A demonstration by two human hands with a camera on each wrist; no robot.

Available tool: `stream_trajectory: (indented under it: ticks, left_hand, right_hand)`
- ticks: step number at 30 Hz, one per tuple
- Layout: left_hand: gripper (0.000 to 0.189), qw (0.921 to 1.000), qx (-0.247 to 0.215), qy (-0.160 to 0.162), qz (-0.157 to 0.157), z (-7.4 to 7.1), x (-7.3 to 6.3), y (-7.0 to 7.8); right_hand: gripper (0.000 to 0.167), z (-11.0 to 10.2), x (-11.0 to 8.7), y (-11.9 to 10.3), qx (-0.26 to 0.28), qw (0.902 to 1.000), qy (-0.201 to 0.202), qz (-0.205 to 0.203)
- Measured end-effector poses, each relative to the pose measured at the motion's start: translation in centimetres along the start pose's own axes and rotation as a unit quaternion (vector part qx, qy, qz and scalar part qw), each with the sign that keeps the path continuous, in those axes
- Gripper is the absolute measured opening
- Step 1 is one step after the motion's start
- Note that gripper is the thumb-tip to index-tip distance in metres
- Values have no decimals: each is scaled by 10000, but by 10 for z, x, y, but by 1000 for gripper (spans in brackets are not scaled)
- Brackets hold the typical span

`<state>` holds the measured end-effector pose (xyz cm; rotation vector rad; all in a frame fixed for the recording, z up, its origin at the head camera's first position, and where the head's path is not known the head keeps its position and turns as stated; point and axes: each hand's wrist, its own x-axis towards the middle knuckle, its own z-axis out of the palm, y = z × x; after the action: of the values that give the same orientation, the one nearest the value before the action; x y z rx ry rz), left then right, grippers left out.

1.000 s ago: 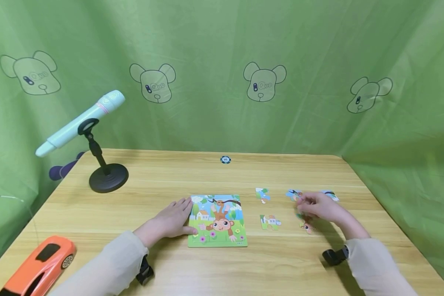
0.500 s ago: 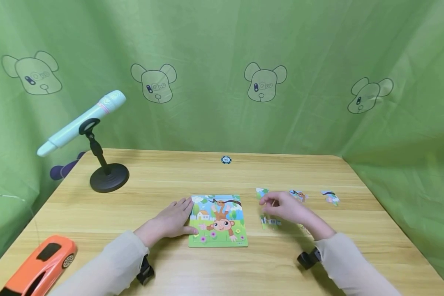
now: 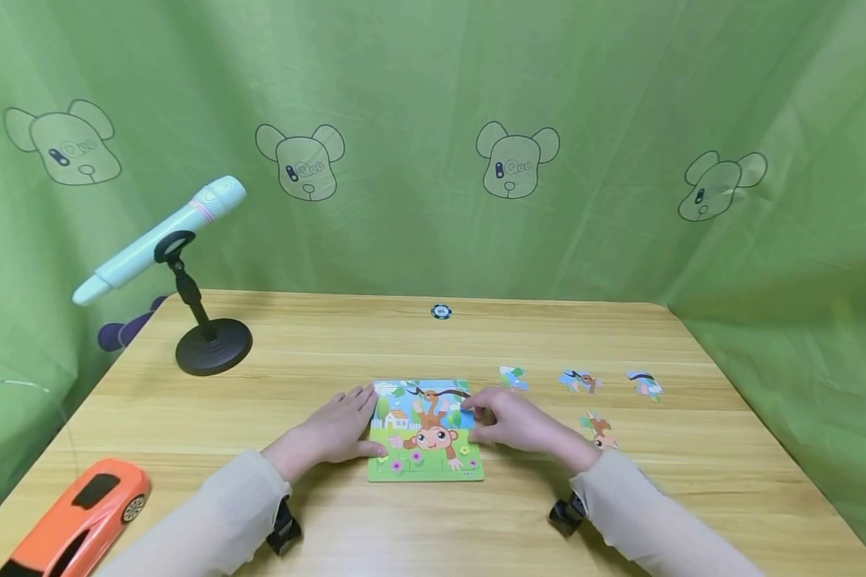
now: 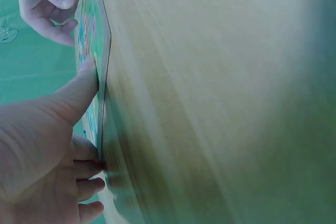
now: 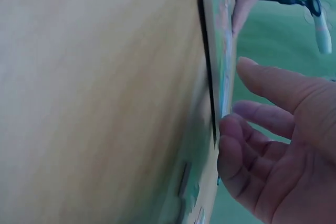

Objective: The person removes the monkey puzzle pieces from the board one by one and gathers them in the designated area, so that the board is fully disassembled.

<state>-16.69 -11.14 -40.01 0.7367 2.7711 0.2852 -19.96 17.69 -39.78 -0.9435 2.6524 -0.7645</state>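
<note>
A square jigsaw puzzle board (image 3: 426,465) with a monkey hanging from a branch lies flat on the table. My left hand (image 3: 337,425) rests at its left edge, with the thumb on the picture and the other fingers along the side. My right hand (image 3: 515,421) is at the board's right edge, its fingers loosely bent. In the right wrist view the right thumb (image 5: 268,80) stands apart from the fingers, and I see nothing held between them. Loose puzzle pieces lie to the right: one with leaves (image 3: 512,377), one with a branch (image 3: 580,381), one with a monkey face (image 3: 600,433).
Another puzzle piece (image 3: 645,385) lies farther right. At the table's back edge is a poker chip (image 3: 441,312). A light blue microphone (image 3: 162,240) on a black stand (image 3: 212,347) is at the back left. An orange toy car (image 3: 79,521) sits at front left.
My right hand has moved left from the loose pieces to the board's right edge, uncovering the branch and monkey-face pieces. My left hand has stayed at the board.
</note>
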Motion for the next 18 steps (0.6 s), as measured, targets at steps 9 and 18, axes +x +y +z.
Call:
stream_trajectory:
  ticks: [9,18]
  left_hand:
    - [85,10000,-22,-30,-20,-1,0,1]
    - [85,10000,-42,-24,-40,-2,-1,2]
  right_hand:
    - [51,6,2,-10,-746,9971,-113,59]
    - [40,6,5,-8,-624,9980,-78,-74]
